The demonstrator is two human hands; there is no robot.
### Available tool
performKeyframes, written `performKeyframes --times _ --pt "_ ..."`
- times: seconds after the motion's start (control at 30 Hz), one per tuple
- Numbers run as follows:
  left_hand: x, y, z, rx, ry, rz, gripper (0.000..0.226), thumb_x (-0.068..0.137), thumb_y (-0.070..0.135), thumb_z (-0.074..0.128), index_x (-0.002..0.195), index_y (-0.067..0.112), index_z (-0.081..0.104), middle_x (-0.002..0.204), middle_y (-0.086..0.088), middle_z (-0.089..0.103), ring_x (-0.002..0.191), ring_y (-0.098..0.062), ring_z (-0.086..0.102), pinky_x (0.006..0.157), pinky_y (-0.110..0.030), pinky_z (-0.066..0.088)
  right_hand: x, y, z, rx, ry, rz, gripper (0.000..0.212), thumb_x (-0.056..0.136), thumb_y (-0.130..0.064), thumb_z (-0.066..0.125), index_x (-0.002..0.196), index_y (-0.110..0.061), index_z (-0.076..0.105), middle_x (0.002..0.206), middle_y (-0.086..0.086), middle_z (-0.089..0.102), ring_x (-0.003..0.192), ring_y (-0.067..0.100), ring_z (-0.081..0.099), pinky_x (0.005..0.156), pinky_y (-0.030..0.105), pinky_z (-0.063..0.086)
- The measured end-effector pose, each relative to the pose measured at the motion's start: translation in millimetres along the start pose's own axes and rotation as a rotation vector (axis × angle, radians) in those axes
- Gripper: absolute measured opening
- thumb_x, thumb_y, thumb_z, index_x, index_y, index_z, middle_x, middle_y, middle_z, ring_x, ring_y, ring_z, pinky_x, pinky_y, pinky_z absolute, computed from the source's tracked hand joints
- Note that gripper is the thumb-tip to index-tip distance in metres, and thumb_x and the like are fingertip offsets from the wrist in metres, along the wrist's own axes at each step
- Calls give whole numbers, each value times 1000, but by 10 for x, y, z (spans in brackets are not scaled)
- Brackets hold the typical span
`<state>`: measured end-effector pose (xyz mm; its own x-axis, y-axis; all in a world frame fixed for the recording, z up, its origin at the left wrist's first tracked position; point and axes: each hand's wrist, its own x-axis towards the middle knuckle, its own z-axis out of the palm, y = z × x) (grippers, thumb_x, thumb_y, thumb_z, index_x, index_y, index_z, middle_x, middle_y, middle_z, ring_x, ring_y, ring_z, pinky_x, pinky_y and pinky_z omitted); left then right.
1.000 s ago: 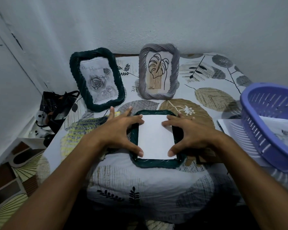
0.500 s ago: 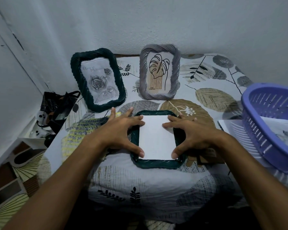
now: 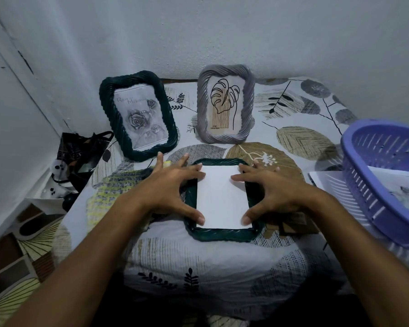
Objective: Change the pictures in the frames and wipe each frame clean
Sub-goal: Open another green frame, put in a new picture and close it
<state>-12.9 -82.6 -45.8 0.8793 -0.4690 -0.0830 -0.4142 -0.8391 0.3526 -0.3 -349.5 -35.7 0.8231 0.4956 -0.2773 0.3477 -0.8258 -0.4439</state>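
Hands first: we find the left hand [image 3: 172, 192] and the right hand [image 3: 273, 193] spread over a dark green frame [image 3: 222, 234] that lies face down near the front edge of the tabletop [image 3: 300, 142]. A blank white sheet [image 3: 223, 199] rests in the frame's back opening. Both hands are splayed, fingers straight; the thumb tips press the sheet's near corners and the forefingers its far corners. Neither hand is closed round anything.

Against the earlier pictures we record little movement. The sheet lies in the same opening and the hands keep the same four-corner contact; the fingers of both hands appear slightly wider spread, and the sheet sits a little squarer to the opening. The camera has tipped slightly. We judge that the sheet is being seated, so the picture change on this frame is under way but not finished; we cannot identify a backing board with certainty, though a brown flat piece [image 3: 298, 223] lies just beside the frame, partly under the right wrist.

Two other frames stand upright against the wall: a dark green one with a rose drawing [image 3: 137, 114] and a grey one with a leaf drawing [image 3: 226, 109]. A purple basket [image 3: 383, 185] holding paper stands at the right, and a yellow patterned cloth [image 3: 118, 185] lies under the left forearm. No wiping is in progress.
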Motion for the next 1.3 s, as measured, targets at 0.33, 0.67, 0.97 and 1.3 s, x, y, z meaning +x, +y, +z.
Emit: performKeyframes --times 0.33,0.67,0.97,1.3 --pt "31 207 71 -137 158 144 95 55 72 73 135 25 54 149 6 41 143 -2 20 118 -27 19 -228 81 -103 215 574 229 46 82 -20 72 126 -15 59 118 9 61 96 17 56 84 37 51" --pt "164 382 199 -78 41 197 97 57 88 54 132 27 57 149 7 41 143 -5 23 118 -40 24 -441 127 -50 158 403 451 60 67 -53 78 110 -18 57 86 -1 56 79 19 59 73 37 55" --pt "200 391 203 -37 -14 185 100 55 92 47 128 26 61 147 8 44 142 -5 26 116 -37 27 -451 88 -36 133 454 434 45 66 -48 81 93 -18 62 72 -7 52 69 15 57 68 34 55" --pt "148 586 140 -355 245 187 72 66 68 66 124 25 64 136 11 56 127 4 45 107 -23 38 -484 79 -168 180 587 424 26 71 -38 79 76 -14 72 67 -3 65 64 10 61 61 31 55"
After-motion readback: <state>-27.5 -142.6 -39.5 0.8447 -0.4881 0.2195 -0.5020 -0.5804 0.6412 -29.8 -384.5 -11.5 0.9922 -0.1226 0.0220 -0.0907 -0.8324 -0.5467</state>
